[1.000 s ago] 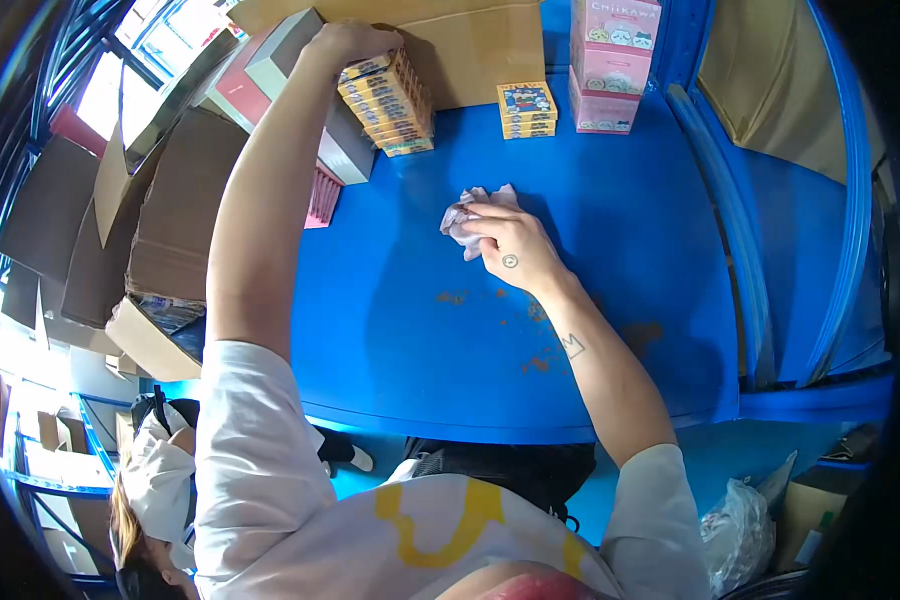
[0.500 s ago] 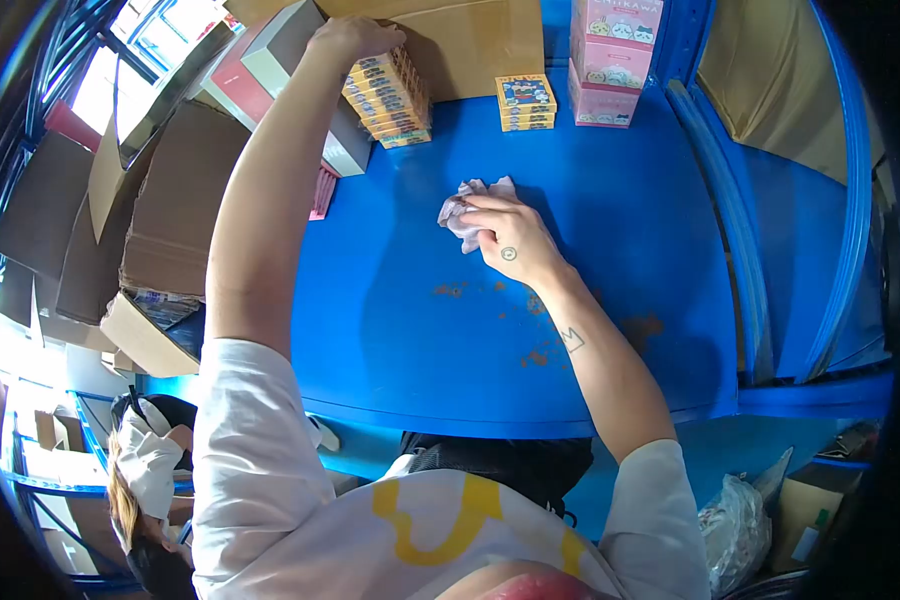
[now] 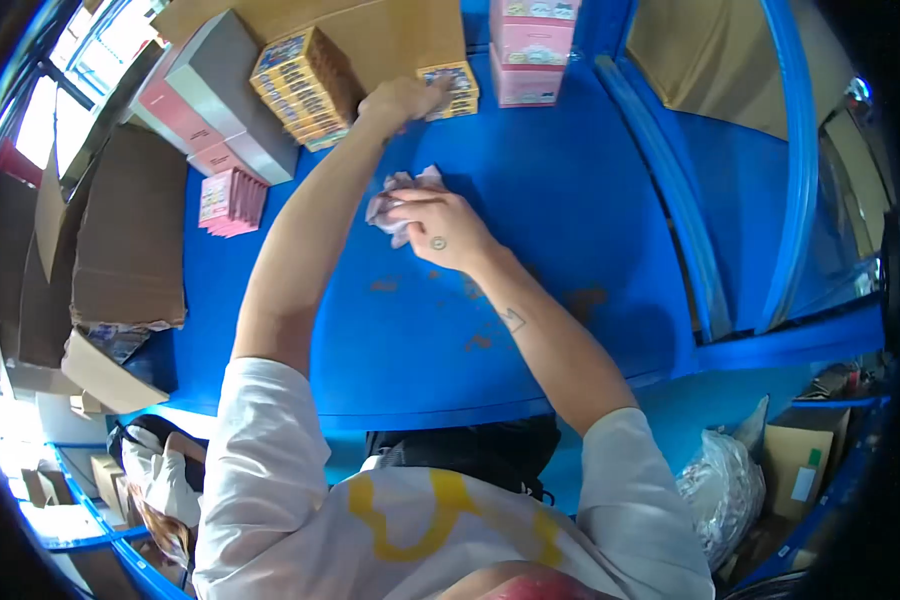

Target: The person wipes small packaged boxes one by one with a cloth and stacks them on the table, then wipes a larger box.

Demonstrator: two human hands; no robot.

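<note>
My right hand (image 3: 444, 228) is closed on a crumpled pale pink cloth (image 3: 399, 202), which rests on the blue shelf (image 3: 530, 370) near brown stains. My left hand (image 3: 402, 103) reaches to the short stack of yellow boxes (image 3: 458, 90) at the back, its fingertips at the stack's left side; whether they grip a box is too small to tell. Left of that hand stands a taller stack of yellow boxes (image 3: 305, 90), leaning slightly.
Pink boxes (image 3: 530, 60) are stacked at the back right. Grey-white boxes (image 3: 232, 95) and small pink packets (image 3: 232, 200) stand at the left, beside open cardboard boxes (image 3: 130, 230). Blue rails border the right. Another person (image 3: 160, 470) is at the lower left.
My left hand has left the tall yellow stack and moved right to the short one. The view has shifted right, and the tall stack appears turned. My right hand still holds the cloth.
</note>
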